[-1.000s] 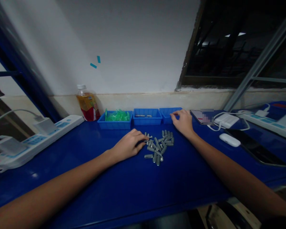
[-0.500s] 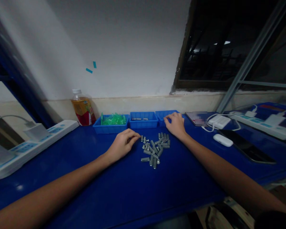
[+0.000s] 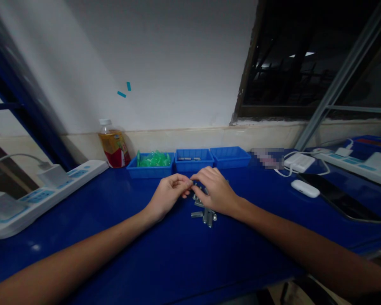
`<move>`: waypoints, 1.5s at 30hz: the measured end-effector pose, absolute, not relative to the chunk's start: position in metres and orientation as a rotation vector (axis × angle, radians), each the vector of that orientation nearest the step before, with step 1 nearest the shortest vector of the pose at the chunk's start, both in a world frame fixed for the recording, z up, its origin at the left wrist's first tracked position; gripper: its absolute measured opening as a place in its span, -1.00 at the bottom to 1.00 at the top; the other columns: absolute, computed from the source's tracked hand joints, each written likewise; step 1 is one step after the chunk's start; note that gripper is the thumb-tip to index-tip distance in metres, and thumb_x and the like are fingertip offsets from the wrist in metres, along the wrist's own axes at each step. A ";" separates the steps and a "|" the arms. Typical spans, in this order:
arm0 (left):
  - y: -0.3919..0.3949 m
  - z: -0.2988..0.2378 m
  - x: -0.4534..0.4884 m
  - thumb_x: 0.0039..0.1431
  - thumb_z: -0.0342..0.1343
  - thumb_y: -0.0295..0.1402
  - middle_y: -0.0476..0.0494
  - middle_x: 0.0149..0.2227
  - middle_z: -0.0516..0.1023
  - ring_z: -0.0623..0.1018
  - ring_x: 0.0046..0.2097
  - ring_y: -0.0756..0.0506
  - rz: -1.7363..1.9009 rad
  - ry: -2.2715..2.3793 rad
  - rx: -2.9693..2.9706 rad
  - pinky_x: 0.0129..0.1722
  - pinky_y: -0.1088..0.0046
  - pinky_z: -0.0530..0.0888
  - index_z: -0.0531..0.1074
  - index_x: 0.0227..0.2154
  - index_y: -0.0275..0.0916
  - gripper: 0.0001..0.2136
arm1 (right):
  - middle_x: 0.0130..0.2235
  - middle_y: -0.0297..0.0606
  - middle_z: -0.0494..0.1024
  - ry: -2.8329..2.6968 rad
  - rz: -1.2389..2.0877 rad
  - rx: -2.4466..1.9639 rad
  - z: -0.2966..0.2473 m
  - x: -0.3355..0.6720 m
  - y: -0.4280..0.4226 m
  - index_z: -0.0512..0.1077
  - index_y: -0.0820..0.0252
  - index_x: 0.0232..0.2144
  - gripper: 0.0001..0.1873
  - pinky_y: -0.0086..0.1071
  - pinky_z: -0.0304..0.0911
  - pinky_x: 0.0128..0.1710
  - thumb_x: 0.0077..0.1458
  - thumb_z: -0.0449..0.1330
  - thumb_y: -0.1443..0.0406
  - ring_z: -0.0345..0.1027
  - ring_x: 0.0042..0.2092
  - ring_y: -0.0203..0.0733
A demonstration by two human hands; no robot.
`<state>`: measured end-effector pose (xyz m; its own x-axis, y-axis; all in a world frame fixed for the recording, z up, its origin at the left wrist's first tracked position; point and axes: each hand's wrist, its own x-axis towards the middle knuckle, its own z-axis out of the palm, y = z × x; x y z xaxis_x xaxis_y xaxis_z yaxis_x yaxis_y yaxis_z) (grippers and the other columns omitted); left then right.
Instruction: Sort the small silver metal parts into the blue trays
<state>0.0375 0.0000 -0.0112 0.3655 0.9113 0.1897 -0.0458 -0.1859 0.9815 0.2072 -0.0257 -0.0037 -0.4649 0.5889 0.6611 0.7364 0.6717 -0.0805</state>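
Observation:
My left hand (image 3: 169, 194) and my right hand (image 3: 214, 191) meet fingertip to fingertip above a pile of small grey metal screws (image 3: 205, 214) on the blue table (image 3: 178, 250). Both hands are closed in a pinch; what they pinch is too small and dark to name. My right hand covers most of the pile. Behind the hands stand three small blue trays: the left tray (image 3: 150, 171) holds green plastic pieces (image 3: 154, 159), the middle tray (image 3: 193, 160) holds a few metal parts, and the right tray (image 3: 230, 157) looks bare inside.
A drink bottle (image 3: 113, 145) stands by the wall at the left. White power strips lie at the left (image 3: 47, 190) and far right (image 3: 358, 165). A white charger (image 3: 296, 162), a white earbud case (image 3: 305, 188) and a dark phone (image 3: 343, 199) lie to the right.
My right hand has left the right blue tray and come down over the screw pile to meet my left hand. My left hand has lifted slightly into a pinch.

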 end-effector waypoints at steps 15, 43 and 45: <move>0.016 -0.022 0.024 0.22 -0.06 -0.43 -0.22 -0.02 0.43 0.41 0.00 -0.13 1.081 0.836 2.508 0.03 0.24 0.36 0.38 0.00 -0.21 -0.69 | -0.33 -0.18 0.48 -1.984 -0.420 -1.247 -0.003 0.244 0.006 0.42 0.20 -0.39 -0.81 -0.27 0.12 -0.22 0.17 0.07 0.24 0.27 -0.22 -0.11; 0.019 -0.029 0.023 0.19 -0.01 -0.45 -0.15 -0.23 0.45 0.40 -0.14 -0.13 0.904 0.853 2.741 -0.10 0.26 0.38 0.28 -0.10 -0.26 -0.79 | -0.23 -0.16 0.47 -1.744 -0.372 -1.788 -0.022 0.288 0.048 0.42 0.18 -0.31 -0.72 -0.23 0.05 -0.15 0.13 0.07 0.10 0.25 -0.13 -0.02; 0.017 -0.028 0.023 0.21 -0.02 -0.44 -0.16 -0.23 0.43 0.40 -0.14 -0.14 0.930 0.845 2.759 -0.10 0.25 0.38 0.28 -0.10 -0.26 -0.80 | -0.24 -0.15 0.47 -1.772 -0.372 -1.787 -0.023 0.289 0.048 0.40 0.19 -0.30 -0.72 -0.23 0.07 -0.15 0.12 0.07 0.10 0.26 -0.14 -0.02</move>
<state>0.0228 0.0167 -0.0275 0.6573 0.5394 0.5263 0.4721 -0.8391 0.2703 0.2892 0.0484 -0.0234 0.0749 0.8116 0.5794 0.9760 0.0595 -0.2095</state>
